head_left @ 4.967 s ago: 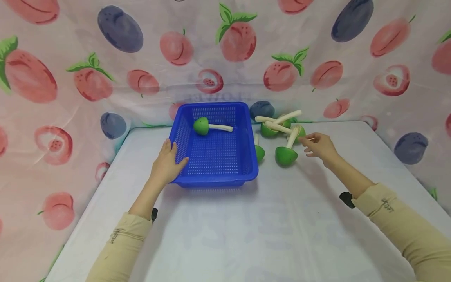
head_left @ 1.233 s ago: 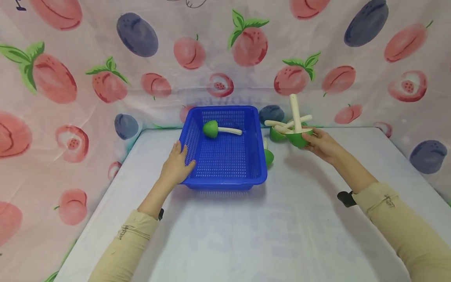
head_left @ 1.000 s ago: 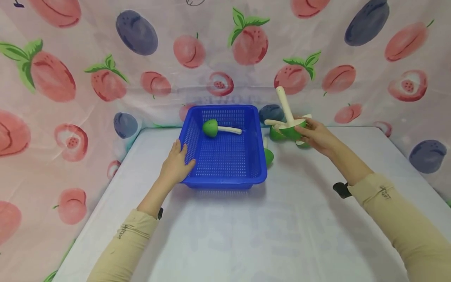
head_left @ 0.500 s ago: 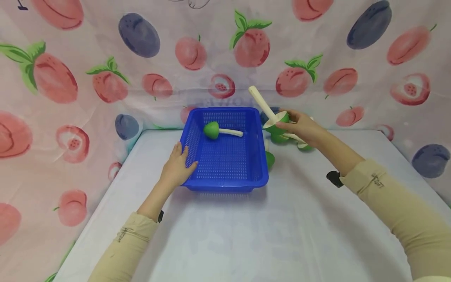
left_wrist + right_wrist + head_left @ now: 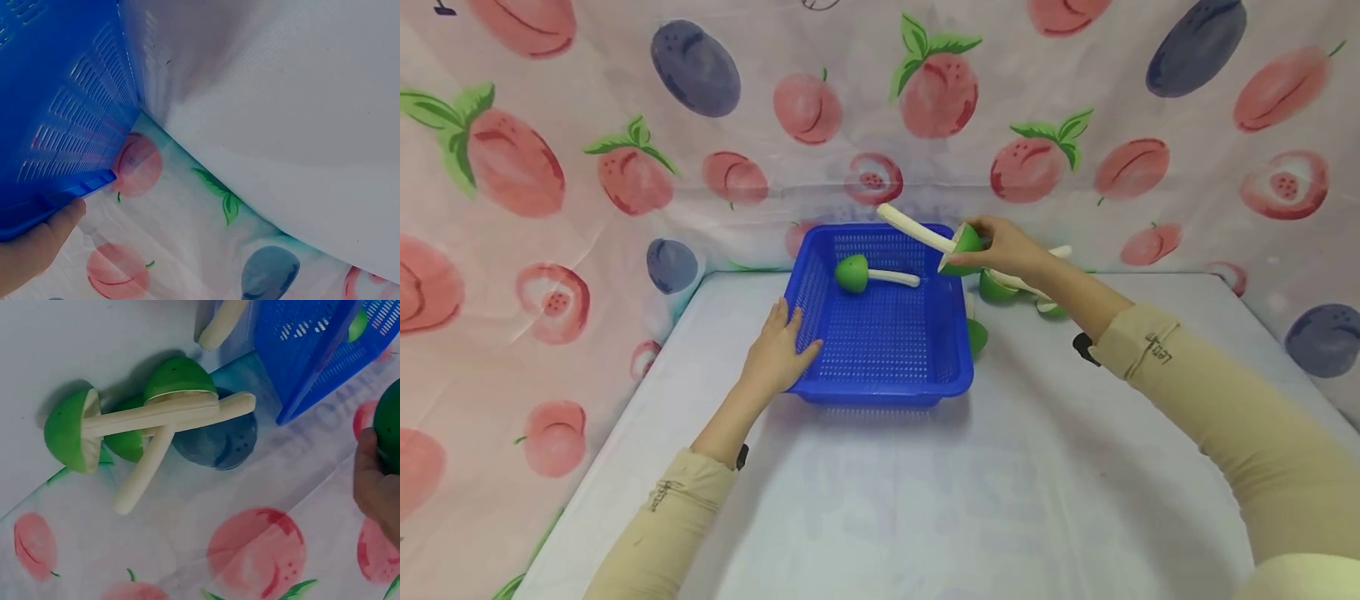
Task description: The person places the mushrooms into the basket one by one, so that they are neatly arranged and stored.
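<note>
My right hand (image 5: 1006, 250) grips a toy mushroom (image 5: 967, 247) by its green cap, above the right rim of the blue basket (image 5: 880, 389). The mushroom's pale stem points left over the basket. In the right wrist view, part of the held green cap (image 5: 390, 428) shows at the right edge. My left hand (image 5: 770, 357) rests on the basket's left rim with its fingers extended and the thumb toward the inside. One finger (image 5: 65, 220) lies along the rim in the left wrist view. Inside the basket another green mushroom (image 5: 852, 274) lies on its side.
Right of the basket, a pile of green mushrooms (image 5: 178, 378) has crossed stems, partly hidden by my right arm in the head view. Another mushroom (image 5: 977, 337) lies close against the basket's right side. A fruit-print cloth (image 5: 805, 167) hangs behind the white table (image 5: 880, 492).
My right hand first reached the pile, took a mushroom by its cap and has carried it left to the basket, tipping its stem leftward. The left hand has stayed on the rim.
</note>
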Demonstrator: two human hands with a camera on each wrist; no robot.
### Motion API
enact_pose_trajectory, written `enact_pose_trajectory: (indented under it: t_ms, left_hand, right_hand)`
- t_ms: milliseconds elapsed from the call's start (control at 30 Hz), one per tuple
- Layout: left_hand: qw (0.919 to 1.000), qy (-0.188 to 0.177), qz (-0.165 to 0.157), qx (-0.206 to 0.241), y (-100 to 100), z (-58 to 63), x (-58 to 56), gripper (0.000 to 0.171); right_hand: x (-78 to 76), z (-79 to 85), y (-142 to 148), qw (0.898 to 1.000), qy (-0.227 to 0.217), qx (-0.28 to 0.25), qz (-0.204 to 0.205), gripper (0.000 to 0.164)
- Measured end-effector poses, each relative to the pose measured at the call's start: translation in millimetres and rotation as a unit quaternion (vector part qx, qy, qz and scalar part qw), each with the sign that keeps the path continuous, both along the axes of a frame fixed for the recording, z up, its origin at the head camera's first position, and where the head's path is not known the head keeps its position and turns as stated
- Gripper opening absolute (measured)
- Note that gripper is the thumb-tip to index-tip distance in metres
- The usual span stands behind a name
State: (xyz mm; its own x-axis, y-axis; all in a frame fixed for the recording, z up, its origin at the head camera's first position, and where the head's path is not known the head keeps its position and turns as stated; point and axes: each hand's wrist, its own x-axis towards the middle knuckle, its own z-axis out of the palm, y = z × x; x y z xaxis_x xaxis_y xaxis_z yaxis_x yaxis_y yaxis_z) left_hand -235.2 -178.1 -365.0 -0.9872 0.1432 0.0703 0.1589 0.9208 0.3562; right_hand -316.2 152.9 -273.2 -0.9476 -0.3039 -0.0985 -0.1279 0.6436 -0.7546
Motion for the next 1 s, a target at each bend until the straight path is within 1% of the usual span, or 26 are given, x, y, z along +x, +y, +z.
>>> enact_pose_trajectory:
  t_ms: [100, 167, 300, 433, 600, 700, 867, 1000]
  left_hand:
    - [1.0000, 0.002, 0.000, 0.002, 0, -0.8, -1.1, 0.070]
    - [1.0000, 0.001, 0.002, 0.003, 0, -1.4, -1.4, 0.071]
    - [1.0000, 0.000, 0.000, -0.002, 0, -2.4, -2.5, 0.072]
    - [1.0000, -0.006, -0.005, -0.006, 1, -2.9, -2.6, 0.074]
    - [1.0000, -0.004, 0.001, -0.007, 0, -2.9, -1.0, 0.075]
    - [1.0000, -0.004, 0.003, -0.007, -1, -2.6, 0.0, 0.075]
    - [1.0000, -0.005, 0.003, -0.002, 0, -1.5, 0.1, 0.078]
    - [1.0000, -0.004, 0.005, -0.001, 0, -0.6, 0.1, 0.080]
  right_hand:
    - [-3.7, -0.6, -8, 0.999, 0.024, 0.031, 0.006, 0.075]
    - [-7.0, -2.6, -12, 0.998, 0.034, 0.043, 0.014, 0.073]
    - [-11.4, -5.4, -19, 0.994, 0.064, 0.074, 0.045, 0.073]
    - [-15.1, -5.5, -25, 0.984, 0.091, 0.126, 0.085, 0.070]
    - [-22.7, -6.5, -36, 0.971, 0.107, 0.171, 0.130, 0.068]
    - [-27.8, -9.8, -42, 0.964, 0.113, 0.191, 0.149, 0.068]
    - [-32.3, -18.9, -49, 0.956, 0.120, 0.217, 0.155, 0.065]
    - [-35.3, -27.7, -55, 0.950, 0.127, 0.242, 0.150, 0.068]
